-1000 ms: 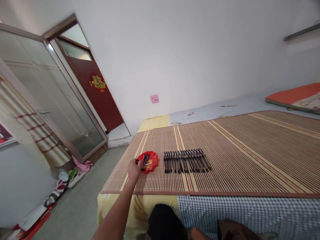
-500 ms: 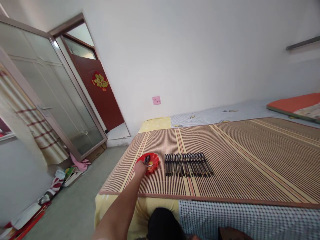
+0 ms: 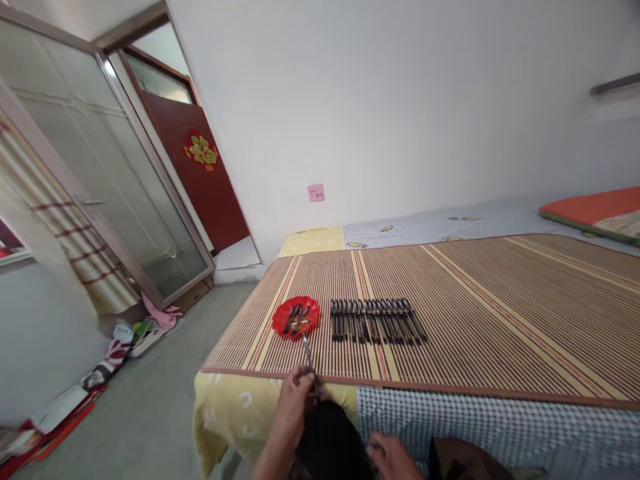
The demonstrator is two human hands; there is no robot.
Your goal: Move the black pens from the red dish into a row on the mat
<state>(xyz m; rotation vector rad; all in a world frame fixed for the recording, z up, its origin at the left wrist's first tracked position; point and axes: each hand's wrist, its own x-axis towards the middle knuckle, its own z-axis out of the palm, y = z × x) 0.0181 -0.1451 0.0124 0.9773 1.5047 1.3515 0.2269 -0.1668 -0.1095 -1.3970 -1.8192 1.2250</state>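
Note:
In the head view, my left hand is closed on a slim pen in front of the red scalloped plate, above the mat's front edge. Its silvery upper end points away from me, toward the plate's near rim. Several dark pen-like pieces and a short white stick lie in the plate. My right hand is low at the bottom edge, fingers curled and blurred; what they hold, if anything, I cannot make out. A row of several black pens lies side by side to the right of the plate.
A striped bamboo mat covers the bed, with a yellow and checked sheet hanging over its front edge. An orange cushion lies far right. On the floor at left are shoes and papers, by an open glass door.
My left hand has drawn back from the plate toward me, bringing a pen. My right hand has come further into view at the bottom. The head view has shifted slightly.

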